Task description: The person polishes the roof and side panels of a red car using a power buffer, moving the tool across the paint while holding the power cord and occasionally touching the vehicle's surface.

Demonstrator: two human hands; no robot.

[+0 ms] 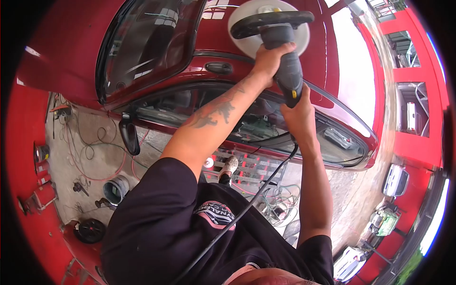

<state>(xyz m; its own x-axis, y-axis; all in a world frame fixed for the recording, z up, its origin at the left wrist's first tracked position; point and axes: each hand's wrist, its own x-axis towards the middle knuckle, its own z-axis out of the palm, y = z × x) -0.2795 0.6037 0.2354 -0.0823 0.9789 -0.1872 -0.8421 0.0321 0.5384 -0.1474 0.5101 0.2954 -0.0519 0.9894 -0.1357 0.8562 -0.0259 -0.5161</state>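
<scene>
Both of my hands hold a black car polisher (289, 71) over the dark red roof (320, 52) of a car. My left hand (271, 61) is wrapped around the neck of its body, just behind the black loop handle (247, 26). My right hand (300, 114) grips the rear end, where the power cord (256, 194) comes out and runs back across my chest. The round white polishing pad (242, 45) lies against the roof; its middle is hidden by the tool's head.
Below the roof are the car's side windows (256, 118) and a black side mirror (128, 134). Hoses and cables (102, 142) snake over the concrete floor, near a grey bucket (115, 190). Metal steps or slats (247, 166) are underfoot. Other cars (395, 180) stand beyond red walls.
</scene>
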